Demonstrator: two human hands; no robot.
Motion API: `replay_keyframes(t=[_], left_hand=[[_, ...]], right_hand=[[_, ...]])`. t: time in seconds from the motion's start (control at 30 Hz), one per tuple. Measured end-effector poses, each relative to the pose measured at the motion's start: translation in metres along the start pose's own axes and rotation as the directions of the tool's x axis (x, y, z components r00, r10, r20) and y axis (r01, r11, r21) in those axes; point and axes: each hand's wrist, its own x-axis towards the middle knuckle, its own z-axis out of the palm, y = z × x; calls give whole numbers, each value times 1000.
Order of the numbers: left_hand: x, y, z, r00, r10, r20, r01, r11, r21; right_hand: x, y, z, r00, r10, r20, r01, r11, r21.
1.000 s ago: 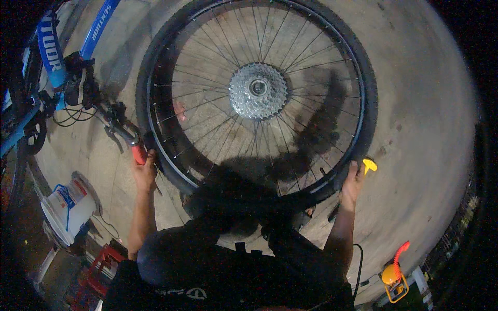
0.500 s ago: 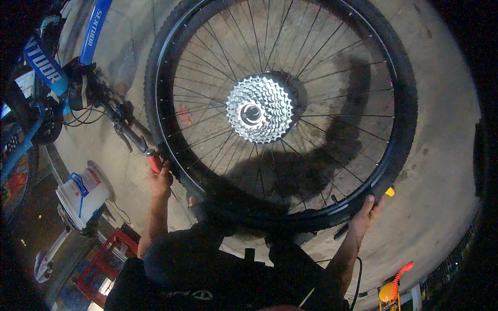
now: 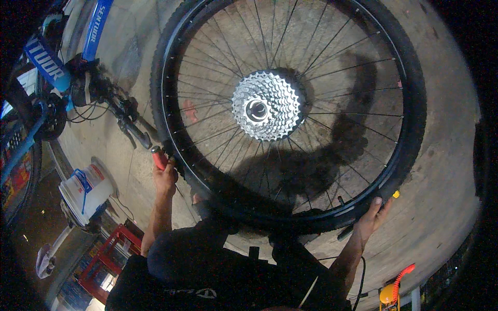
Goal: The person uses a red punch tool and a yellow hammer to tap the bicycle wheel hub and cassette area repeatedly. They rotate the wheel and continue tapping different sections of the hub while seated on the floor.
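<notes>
A bicycle wheel with a black tyre stands upright in front of me, its silver cassette facing up toward the camera. My left hand is closed round a tool with a red handle and a metal end, beside the tyre's lower left. What lies beyond its grip is hidden. At the lower right my right hand grips the tyre, thumb on the near side and fingers partly behind. A small yellow piece shows at those fingertips; I cannot tell its kind. A short valve sticks out from the rim nearby.
A blue bicycle frame with cables is at the left. Below it are a white bucket with a blue handle and a red metal frame. A yellow device with a coiled orange hose stands at the lower right.
The wheel and both my hands have shifted slightly to the right in the picture. Each hand keeps its hold.
</notes>
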Motion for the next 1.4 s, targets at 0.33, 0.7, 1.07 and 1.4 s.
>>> replay_keyframes(t=[0.33,0.7,1.07,1.4], left_hand=[[0,-3,-3,999,-44,28,45,998,-52],[-3,-3,1,1000,-21,9,21,1000,-10],[-3,-12,-4,1000,23,22,-24,999,47],[-3,-16,-3,995,94,34,-94,996,-7]], right_hand=[[0,-11,3,999,-6,43,3,998,58],[-1,-19,13,998,-43,55,39,997,65],[11,6,9,995,-49,84,33,982,185],[20,18,9,994,-99,55,101,994,-30]])
